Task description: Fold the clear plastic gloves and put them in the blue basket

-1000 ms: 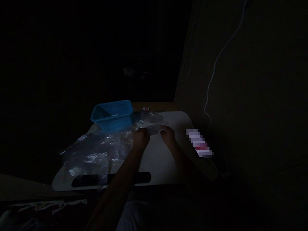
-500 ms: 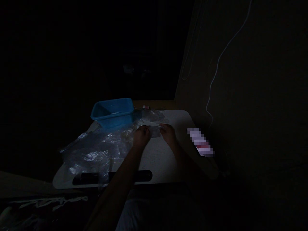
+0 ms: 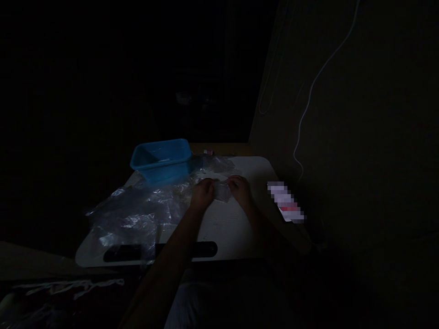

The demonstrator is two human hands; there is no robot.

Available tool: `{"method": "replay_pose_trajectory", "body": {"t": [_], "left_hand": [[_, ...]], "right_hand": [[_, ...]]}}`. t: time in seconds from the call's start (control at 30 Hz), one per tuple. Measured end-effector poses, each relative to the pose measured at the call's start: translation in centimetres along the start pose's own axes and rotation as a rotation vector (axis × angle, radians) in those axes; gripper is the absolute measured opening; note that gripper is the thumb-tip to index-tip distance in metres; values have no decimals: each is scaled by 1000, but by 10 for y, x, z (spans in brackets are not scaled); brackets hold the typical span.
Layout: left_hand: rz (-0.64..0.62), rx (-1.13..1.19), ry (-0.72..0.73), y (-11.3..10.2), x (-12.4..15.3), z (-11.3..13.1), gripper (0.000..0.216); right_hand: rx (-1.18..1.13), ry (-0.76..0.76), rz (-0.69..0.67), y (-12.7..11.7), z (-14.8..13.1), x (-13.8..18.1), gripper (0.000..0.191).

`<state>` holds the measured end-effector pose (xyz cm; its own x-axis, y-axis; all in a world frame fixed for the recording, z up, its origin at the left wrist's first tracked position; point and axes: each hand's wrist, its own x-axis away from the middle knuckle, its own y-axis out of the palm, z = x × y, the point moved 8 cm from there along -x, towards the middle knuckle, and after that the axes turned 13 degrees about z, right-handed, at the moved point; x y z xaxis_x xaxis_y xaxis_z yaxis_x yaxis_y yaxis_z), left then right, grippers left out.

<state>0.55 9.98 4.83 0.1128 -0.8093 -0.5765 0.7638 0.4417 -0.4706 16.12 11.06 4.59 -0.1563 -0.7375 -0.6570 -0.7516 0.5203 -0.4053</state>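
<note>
"Why both hands?"
"My left hand [image 3: 203,194] and right hand [image 3: 240,189] each pinched one side of a small, clear plastic piece [image 3: 222,192] over the white, round-cornered table [image 3: 236,228], apparently to spread it; darkness obscured whether it was bag or sheet."
"The remainder?"
"A crumpled, transparent plastic heap [image 3: 135,214] lay leftward, near the blue, rectangular plastic tub [image 3: 164,172], presumably leaving working room."
"Changes?"
"Half a second earlier, the piece looked shallower; at inspection it extended lower."

One head-worn camera looks forward and down from above the near side of the white desk [image 3: 236,233], far enough back to include its width and the wall [image 3: 370,137] to its right.
</note>
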Motion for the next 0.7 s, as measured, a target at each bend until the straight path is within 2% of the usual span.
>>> {"method": "replay_pose_trajectory", "body": {"t": [0.2, 0.3, 0.4, 0.5, 0.7], "left_hand": [[71, 153, -128, -2, -1, -14, 22], [102, 235, -205, -7, -2, -15, 22], [110, 331, -283, -12, -2, -5, 25], [103, 307, -330, -15, 0, 10, 35], [17, 198, -230, -18, -3, 40, 24]], "right_hand": [[-150, 244, -36, 0, 5, -1, 14], [-194, 291, -86, -2, -3, -5, 14], [-212, 243, -98, -8, -17, -15, 13], [-218, 175, -68, -17, -32, -25, 13], [-189, 18, -101, -37, -71, -33, 14]]}}
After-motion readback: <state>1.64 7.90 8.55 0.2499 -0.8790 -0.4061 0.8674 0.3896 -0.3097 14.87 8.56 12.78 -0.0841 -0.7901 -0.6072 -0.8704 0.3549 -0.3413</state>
